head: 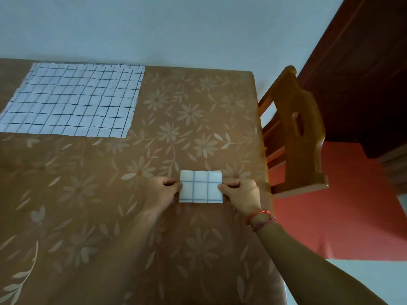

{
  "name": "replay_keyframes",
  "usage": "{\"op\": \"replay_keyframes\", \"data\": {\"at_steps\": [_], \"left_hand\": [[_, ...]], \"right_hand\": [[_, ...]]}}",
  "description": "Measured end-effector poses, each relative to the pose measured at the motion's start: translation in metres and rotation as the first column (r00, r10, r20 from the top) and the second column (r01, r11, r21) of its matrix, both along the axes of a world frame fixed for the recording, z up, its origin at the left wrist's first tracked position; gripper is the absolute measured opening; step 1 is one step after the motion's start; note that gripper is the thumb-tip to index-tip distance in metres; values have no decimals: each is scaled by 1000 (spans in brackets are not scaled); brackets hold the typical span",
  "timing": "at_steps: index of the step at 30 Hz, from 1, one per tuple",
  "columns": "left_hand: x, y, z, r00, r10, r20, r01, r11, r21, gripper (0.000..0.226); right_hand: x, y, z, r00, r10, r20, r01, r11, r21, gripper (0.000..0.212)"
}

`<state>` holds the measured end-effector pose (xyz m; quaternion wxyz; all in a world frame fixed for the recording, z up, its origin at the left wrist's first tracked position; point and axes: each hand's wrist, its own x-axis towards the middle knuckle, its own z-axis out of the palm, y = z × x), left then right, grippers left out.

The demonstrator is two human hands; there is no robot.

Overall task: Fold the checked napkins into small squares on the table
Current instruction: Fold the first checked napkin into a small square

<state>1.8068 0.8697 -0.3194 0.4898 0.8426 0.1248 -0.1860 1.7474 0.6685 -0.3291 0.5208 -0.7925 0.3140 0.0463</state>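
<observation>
A small folded checked napkin [200, 187], white with blue lines, lies on the brown flowered table [193, 119] near its right edge. My left hand [162, 189] pinches the napkin's left edge with curled fingers. My right hand [241, 192] pinches its right edge the same way; red threads circle that wrist. A large unfolded checked napkin [72, 100] lies flat at the table's far left.
A wooden chair [295, 133] stands close against the table's right side. Behind it is a dark red-brown door [363, 69] and a red floor [330, 212]. A pale wall runs along the table's far edge.
</observation>
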Motion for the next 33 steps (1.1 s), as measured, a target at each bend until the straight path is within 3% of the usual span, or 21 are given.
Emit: {"op": "replay_keyframes", "data": {"at_steps": [2, 11, 15, 18, 22, 25, 29, 33], "left_hand": [[5, -1, -4, 1000, -17, 10, 16, 1000, 21, 9], [6, 0, -18, 994, -109, 30, 107, 991, 84, 10], [3, 9, -23, 976, -178, 125, 148, 964, 221, 10], [-3, 19, -27, 882, -353, 312, 202, 882, 426, 23], [-18, 16, -31, 678, -600, 424, 362, 775, 517, 42], [-21, 11, -37, 570, -693, 441, 386, 699, 602, 47], [-20, 10, -49, 491, -803, 338, 427, 560, 710, 56], [-20, 16, -65, 491, -841, 227, 421, 457, 784, 56]], "right_hand": [[7, 1, -4, 1000, 9, -17, -10, 999, -41, 4], [8, -2, -5, 993, 110, -45, -117, 975, -188, 10], [6, -5, 2, 991, 132, -6, -126, 937, -325, 19], [3, -5, 3, 978, 196, 69, -152, 900, -408, 19], [-2, 13, -13, 887, 415, 203, -224, 770, -598, 29], [-4, 33, -25, 800, 570, 186, -283, 632, -721, 37], [1, 52, -41, 663, 748, 24, -446, 420, -790, 51], [9, 50, -52, 611, 776, -156, -542, 266, -797, 62]]}}
